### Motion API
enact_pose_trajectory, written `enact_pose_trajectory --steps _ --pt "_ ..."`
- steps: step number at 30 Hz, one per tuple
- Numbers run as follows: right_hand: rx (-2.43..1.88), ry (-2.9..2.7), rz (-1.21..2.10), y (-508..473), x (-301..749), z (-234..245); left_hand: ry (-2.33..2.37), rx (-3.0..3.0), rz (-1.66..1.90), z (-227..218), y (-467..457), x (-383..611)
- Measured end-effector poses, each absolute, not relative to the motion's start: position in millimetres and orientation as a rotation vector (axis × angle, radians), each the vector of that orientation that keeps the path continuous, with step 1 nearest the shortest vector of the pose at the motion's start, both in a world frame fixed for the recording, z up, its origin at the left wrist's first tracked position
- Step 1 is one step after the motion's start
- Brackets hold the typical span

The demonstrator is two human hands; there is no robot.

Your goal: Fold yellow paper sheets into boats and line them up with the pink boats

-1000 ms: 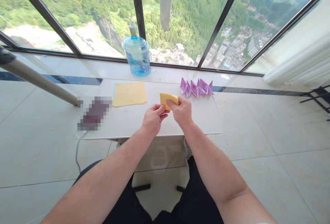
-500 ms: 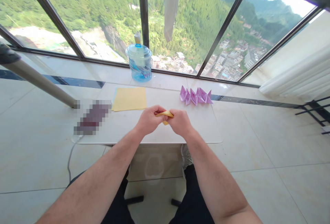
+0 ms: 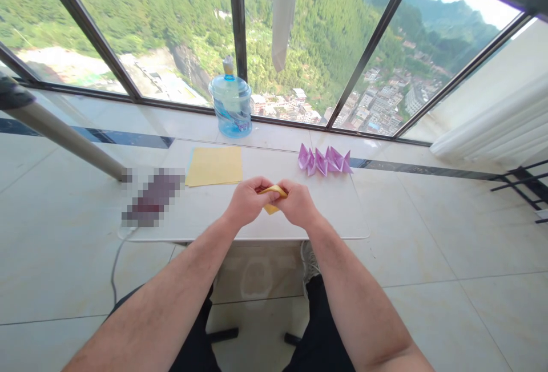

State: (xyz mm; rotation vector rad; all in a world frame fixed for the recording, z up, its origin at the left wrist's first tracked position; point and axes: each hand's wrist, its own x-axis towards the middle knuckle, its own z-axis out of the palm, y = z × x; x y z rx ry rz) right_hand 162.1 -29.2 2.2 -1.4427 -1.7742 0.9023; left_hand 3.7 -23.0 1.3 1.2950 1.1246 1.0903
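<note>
Toward the near edge of the desk (image 3: 205, 212), left hand (image 3: 247, 203) and right hand (image 3: 298, 203) both grip the folded paper (image 3: 271, 209) between them, equally near each, its upper fold running side to side. Sheets (image 3: 215, 166) lie toward the far left corner, purple origami (image 3: 321, 163) at the far right; beyond, a bottle (image 3: 231, 105) bears unreadable printing

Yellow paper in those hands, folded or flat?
Folded: the yellow paper curves between left hand and right hand, with a corner poking out below.

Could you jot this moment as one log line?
left hand: gripping folded yellow paper | right hand: gripping same paper | white table: yellow sheets left, purple origami figures right
</note>
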Motion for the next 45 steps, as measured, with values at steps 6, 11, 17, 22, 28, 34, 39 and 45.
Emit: enact_pose_trajectory --steps 6,11,17,22,28,34,39,45 --pt "-1.440 -1.725 0.947 -30.4 159.3 1.0 1.143 1.279 1.100 2.6 -24.7 5.9" --pt "-1.344 -1.775 0.749 -32.8 161.3 10.4 1.215 1.301 1.143 3.6 -23.6 4.4" --pt "-1.213 -1.834 0.545 -34.9 165.6 19.3 1.342 1.587 1.086 3.0 -21.7 1.8" --pt "-1.238 -1.877 0.591 -31.7 166.9 12.8 1.287 1.763 1.036 0.3 -23.1 1.4" --pt "-1.226 -1.988 0.651 -30.1 174.0 14.7 1.319 1.775 0.963 -1.0 -24.4 1.5" --pt "-1.215 -2.008 0.542 -30.2 177.9 11.7 1.323 1.728 0.906 -0.8 -23.6 3.6" --pt "-1.218 -1.930 0.608 -29.5 178.2 8.1 1.314 1.669 0.967 -2.0 -21.6 4.5" --pt "-1.214 -1.803 0.628 -30.3 173.3 11.5 1.256 1.621 1.003 -4.8 -19.3 2.0"
